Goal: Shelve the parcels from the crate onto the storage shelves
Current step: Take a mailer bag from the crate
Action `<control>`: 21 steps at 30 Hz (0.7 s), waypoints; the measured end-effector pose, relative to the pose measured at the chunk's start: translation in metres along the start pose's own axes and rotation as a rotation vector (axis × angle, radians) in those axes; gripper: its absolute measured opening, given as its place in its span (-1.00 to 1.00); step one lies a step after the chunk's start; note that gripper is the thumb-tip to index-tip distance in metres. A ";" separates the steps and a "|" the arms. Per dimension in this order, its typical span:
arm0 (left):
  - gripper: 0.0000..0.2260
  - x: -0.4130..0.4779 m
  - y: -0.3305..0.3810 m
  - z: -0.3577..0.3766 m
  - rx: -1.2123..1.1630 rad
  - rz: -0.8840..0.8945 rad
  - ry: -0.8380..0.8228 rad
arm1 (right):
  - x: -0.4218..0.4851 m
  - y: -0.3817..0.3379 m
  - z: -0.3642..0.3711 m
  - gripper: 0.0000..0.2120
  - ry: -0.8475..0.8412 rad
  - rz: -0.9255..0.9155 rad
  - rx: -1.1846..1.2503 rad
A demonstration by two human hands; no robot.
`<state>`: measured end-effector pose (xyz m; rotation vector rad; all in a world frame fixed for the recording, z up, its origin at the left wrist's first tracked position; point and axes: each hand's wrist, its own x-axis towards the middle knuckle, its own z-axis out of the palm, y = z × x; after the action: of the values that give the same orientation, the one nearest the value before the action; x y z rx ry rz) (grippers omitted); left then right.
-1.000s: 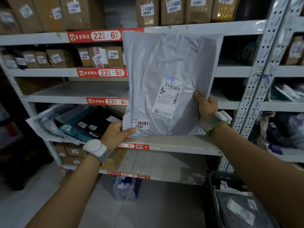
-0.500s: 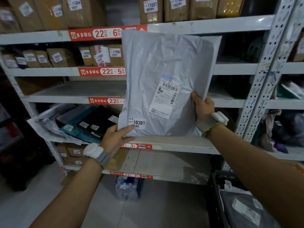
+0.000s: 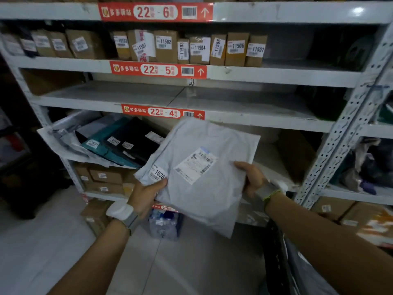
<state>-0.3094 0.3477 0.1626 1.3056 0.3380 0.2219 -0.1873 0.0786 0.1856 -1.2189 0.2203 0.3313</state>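
Observation:
A large grey plastic mailer (image 3: 204,188), labelled 10301 with a white shipping label, lies tilted nearly flat in front of the shelf below the red 22-4 tag (image 3: 162,112). My left hand (image 3: 146,193) grips its near left edge, thumb on top by the number sticker. My right hand (image 3: 251,178) grips its right edge. The mailer's far end points into the shelf opening beside a stack of dark and teal mailers (image 3: 119,143). The black crate (image 3: 276,258) sits at the lower right, mostly cut off, with a grey parcel in it.
Brown boxes numbered 11501 to 11507 (image 3: 197,50) line the 22-5 shelf. The grey shelf board (image 3: 170,96) above the 22-4 tag is bare. Cardboard boxes (image 3: 104,179) fill the lower left shelf. A wrapped pack of bottles (image 3: 164,224) stands on the floor. A perforated upright (image 3: 344,137) borders the right.
The mailer has gone from upright against the shelf front to tilted nearly flat and lower, its top end swung toward the shelf opening. Both hands kept hold of it.

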 end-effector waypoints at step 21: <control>-0.66 0.201 -0.019 -0.096 0.235 -0.433 0.207 | 0.208 0.104 0.113 -0.69 -0.028 0.356 -0.008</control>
<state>-0.1577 0.4993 0.0991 1.4074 0.8314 -0.0519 -0.0328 0.2445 0.0610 -1.1809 0.4141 0.6580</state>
